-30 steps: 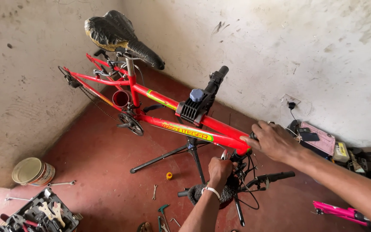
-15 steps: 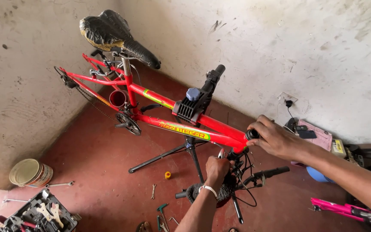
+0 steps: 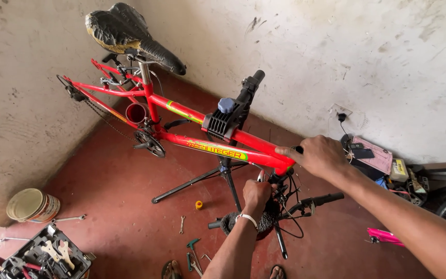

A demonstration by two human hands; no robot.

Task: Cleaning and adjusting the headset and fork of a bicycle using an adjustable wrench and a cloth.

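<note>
Bicycle frame, clamped in the stand, runs from upper left down to centre, where the right hand grips its front end from above and the left hand holds the parts just below.

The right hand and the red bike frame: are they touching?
Touching. The head view shows the right hand wrapped over the front end of the red bike frame, with no gap between them.
</note>
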